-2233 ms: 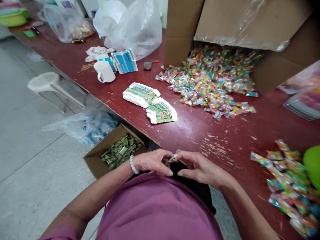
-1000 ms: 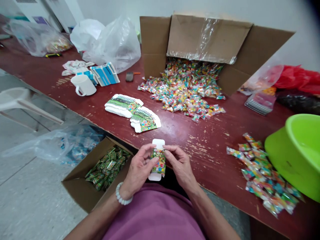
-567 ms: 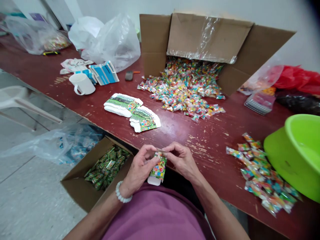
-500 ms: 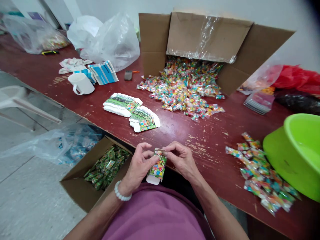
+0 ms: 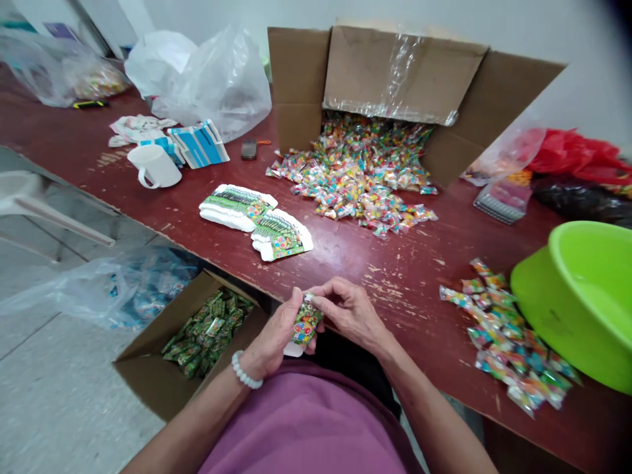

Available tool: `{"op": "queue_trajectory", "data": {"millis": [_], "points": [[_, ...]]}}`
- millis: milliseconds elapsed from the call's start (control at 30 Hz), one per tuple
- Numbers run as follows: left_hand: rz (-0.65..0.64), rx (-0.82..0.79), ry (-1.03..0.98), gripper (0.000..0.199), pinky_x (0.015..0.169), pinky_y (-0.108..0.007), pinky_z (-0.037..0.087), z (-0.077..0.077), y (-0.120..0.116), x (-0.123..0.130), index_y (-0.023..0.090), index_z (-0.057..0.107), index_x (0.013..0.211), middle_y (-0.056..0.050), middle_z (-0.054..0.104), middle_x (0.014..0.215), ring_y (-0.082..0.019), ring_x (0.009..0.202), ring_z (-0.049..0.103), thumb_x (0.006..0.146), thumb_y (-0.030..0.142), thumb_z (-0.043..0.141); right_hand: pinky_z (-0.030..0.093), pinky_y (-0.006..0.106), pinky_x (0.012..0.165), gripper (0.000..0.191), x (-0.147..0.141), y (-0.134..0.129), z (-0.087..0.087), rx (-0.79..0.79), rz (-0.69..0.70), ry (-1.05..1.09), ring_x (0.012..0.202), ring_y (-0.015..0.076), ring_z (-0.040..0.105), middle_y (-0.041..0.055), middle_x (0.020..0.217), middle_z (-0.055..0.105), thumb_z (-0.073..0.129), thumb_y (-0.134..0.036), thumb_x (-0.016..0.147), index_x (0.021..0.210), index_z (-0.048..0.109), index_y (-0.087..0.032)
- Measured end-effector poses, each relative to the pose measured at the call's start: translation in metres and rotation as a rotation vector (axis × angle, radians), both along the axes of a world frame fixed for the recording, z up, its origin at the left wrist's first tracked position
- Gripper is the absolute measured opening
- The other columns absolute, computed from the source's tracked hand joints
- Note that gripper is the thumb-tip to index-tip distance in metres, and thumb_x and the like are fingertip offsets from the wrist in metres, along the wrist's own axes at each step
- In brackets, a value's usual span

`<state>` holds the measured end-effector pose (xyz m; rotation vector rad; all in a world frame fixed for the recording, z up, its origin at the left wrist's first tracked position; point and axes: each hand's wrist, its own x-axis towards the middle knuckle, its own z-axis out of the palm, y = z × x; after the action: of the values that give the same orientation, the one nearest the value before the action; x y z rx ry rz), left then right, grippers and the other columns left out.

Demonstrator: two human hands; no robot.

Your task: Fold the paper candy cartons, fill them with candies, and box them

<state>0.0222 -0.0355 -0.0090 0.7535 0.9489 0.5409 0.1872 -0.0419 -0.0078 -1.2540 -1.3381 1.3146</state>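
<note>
Close to my body, at the table's front edge, I hold a small green printed candy box (image 5: 305, 322) with a white flap at its lower end. My left hand (image 5: 280, 329) is wrapped around it from the side and beneath, thumb up along its edge. The fingers of my right hand (image 5: 348, 309) are closed on its upper end. Beyond my hands lie two fanned stacks of flat green boxes (image 5: 284, 236). Below the table edge on my left, an open carton (image 5: 143, 378) holds many small green boxes (image 5: 210, 329).
A large cardboard box (image 5: 402, 72) lies on its side, spilling wrapped candies (image 5: 360, 181) onto the red table (image 5: 395, 276). At right, more candies (image 5: 498, 322) lie beside a green basin (image 5: 538, 289). A white mug (image 5: 160, 168) and plastic bags (image 5: 222, 85) stand at left.
My left hand has wrapped further around the box, its fingers now underneath. My right fingers have shifted over the top end, where the raised flap is now pressed down. The view has moved slightly.
</note>
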Motion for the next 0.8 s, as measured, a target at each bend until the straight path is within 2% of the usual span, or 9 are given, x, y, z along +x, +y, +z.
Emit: {"op": "queue_trajectory", "data": {"millis": [133,200,333,400,533,633,700,733,800], "points": [[-0.012,0.090,0.066,0.073,0.045,-0.023,0.045,0.002,0.001,0.000,0.012,0.069,0.106,-0.006,0.066,0.070,-0.011,0.046,0.057,0.086,0.077,0.042,0.050,0.025,0.048,0.028,-0.003,0.003,-0.003,-0.148,-0.030,0.208,0.048,0.0131,0.061,0.0020,0.067,0.070,0.072,-0.044,0.082,0.083,0.068,-0.016],[-0.023,0.106,0.073,0.072,0.045,-0.023,0.045,0.001,0.001,-0.001,0.012,0.068,0.107,-0.006,0.066,0.070,-0.012,0.046,0.057,0.085,0.076,0.044,0.050,0.026,0.047,0.031,-0.003,0.004,-0.004,-0.160,-0.065,0.225,0.049,0.0134,0.061,0.0023,0.066,0.070,0.075,-0.045,0.079,0.080,0.067,-0.016],[-0.018,0.111,0.041,0.072,0.046,-0.023,0.045,-0.001,0.001,-0.003,0.016,0.060,0.128,-0.005,0.066,0.072,-0.013,0.049,0.058,0.087,0.073,0.045,0.051,0.025,0.052,0.028,-0.003,-0.001,-0.001,-0.071,-0.017,0.203,0.059,0.0126,0.062,0.0048,0.088,0.073,0.070,-0.045,0.085,0.080,0.067,-0.018],[0.021,0.076,0.034,0.071,0.045,-0.023,0.046,-0.001,0.000,-0.002,0.020,0.054,0.136,-0.004,0.067,0.074,-0.014,0.050,0.059,0.088,0.071,0.046,0.054,0.027,0.062,0.024,-0.006,-0.008,0.000,0.023,0.021,0.155,0.069,0.0136,0.064,0.0052,0.100,0.071,0.064,-0.042,0.091,0.084,0.068,-0.020],[0.078,-0.015,0.010,0.066,0.043,-0.024,0.048,0.000,0.000,0.001,0.028,0.048,0.141,-0.004,0.069,0.091,-0.012,0.050,0.059,0.088,0.067,0.050,0.052,0.032,0.085,0.015,-0.008,-0.017,-0.004,0.256,0.007,-0.151,0.093,0.0180,0.065,0.0053,0.101,0.069,0.064,-0.035,0.092,0.099,0.071,-0.024],[0.074,-0.070,-0.041,0.057,0.052,-0.027,0.054,0.001,0.000,0.001,0.031,0.049,0.135,-0.002,0.068,0.091,-0.014,0.057,0.064,0.085,0.055,0.064,0.051,0.033,0.089,0.019,0.017,0.004,-0.010,0.299,0.004,-0.255,0.097,0.0188,0.065,0.0059,0.103,0.070,0.056,-0.035,0.096,0.100,0.071,-0.024],[0.100,-0.085,-0.084,0.047,0.065,-0.028,0.056,0.000,0.000,-0.002,0.028,0.055,0.124,-0.002,0.069,0.094,-0.016,0.071,0.069,0.083,0.044,0.072,0.048,0.038,0.095,0.022,0.050,0.034,-0.015,0.338,-0.157,-0.414,0.103,0.0220,0.064,0.0077,0.109,0.071,0.054,-0.036,0.097,0.108,0.069,-0.024],[0.114,-0.087,-0.094,0.042,0.070,-0.028,0.056,0.000,0.000,-0.005,0.026,0.057,0.119,-0.004,0.070,0.097,-0.016,0.078,0.070,0.083,0.040,0.073,0.046,0.042,0.098,0.025,0.068,0.052,-0.018,0.352,-0.278,-0.558,0.109,0.0246,0.062,0.0100,0.117,0.069,0.053,-0.034,0.096,0.114,0.067,-0.023],[0.110,-0.094,-0.077,0.037,0.074,-0.027,0.054,-0.002,-0.001,-0.014,0.023,0.061,0.113,-0.006,0.072,0.105,-0.016,0.084,0.069,0.082,0.037,0.075,0.037,0.049,0.107,0.038,0.104,0.083,-0.028,0.318,-0.407,-0.894,0.127,0.0319,0.050,0.0176,0.136,0.059,0.057,-0.028,0.093,0.129,0.060,-0.016]]}}
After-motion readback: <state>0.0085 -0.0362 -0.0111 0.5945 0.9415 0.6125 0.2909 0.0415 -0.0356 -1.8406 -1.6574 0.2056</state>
